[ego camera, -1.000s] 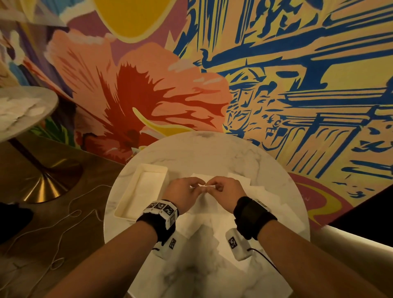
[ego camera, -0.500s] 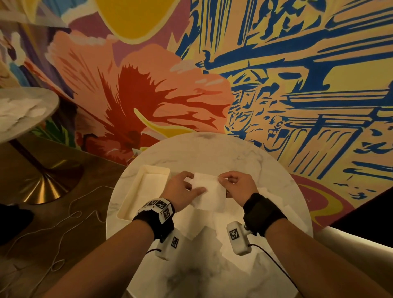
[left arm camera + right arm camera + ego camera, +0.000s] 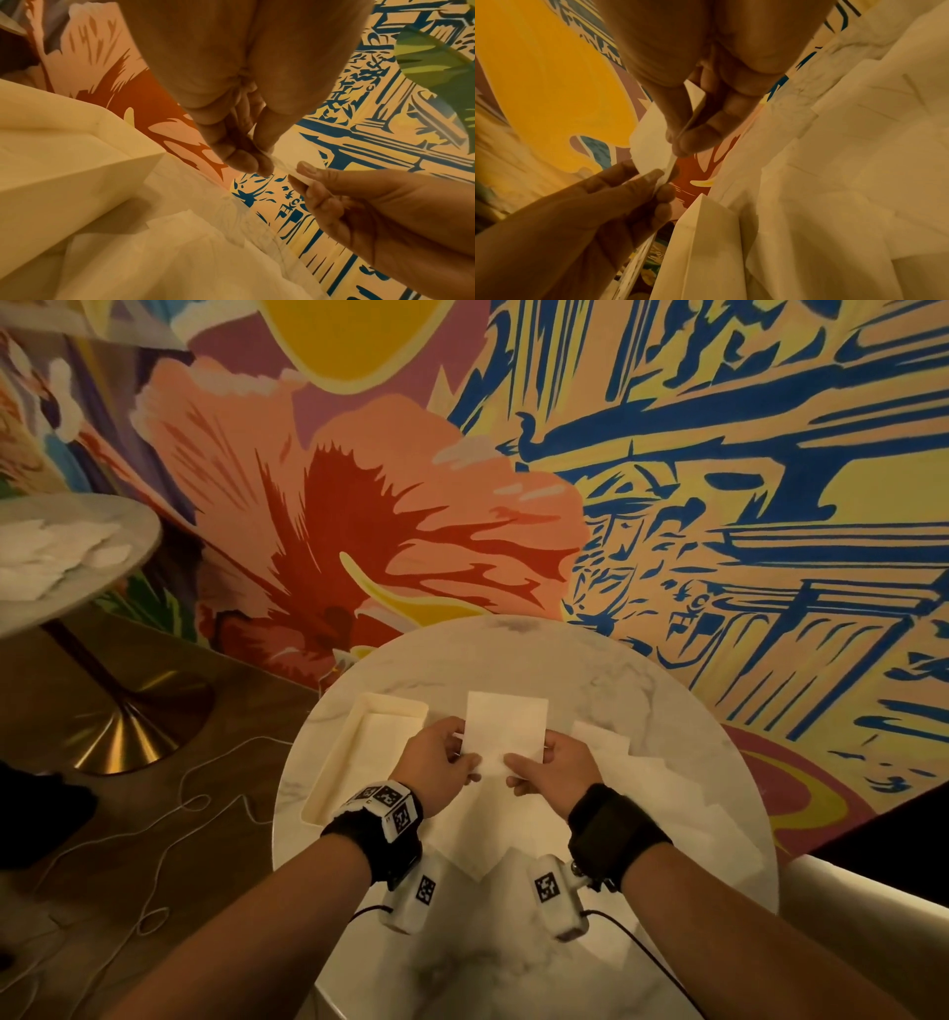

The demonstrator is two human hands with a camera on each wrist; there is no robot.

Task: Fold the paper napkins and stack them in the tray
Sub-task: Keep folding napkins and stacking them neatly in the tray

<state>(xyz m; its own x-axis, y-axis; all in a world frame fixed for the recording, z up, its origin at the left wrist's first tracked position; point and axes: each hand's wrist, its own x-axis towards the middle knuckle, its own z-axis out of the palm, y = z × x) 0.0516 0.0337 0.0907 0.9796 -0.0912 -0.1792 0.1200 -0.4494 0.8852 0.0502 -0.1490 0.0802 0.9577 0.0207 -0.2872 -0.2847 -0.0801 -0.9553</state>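
Both hands, left hand point(image 3: 436, 765) and right hand point(image 3: 552, 767), pinch the napkin's point(image 3: 506, 729) lower corners above the bench point(image 3: 667, 726), beside the tray point(image 3: 359, 757). Thin, limp and tearable paper; edges seem safest.

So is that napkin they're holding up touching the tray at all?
Apart. In the head view the napkin, pinched by the left hand and right hand, is raised, with bare tabletop between its left edge and the tray.
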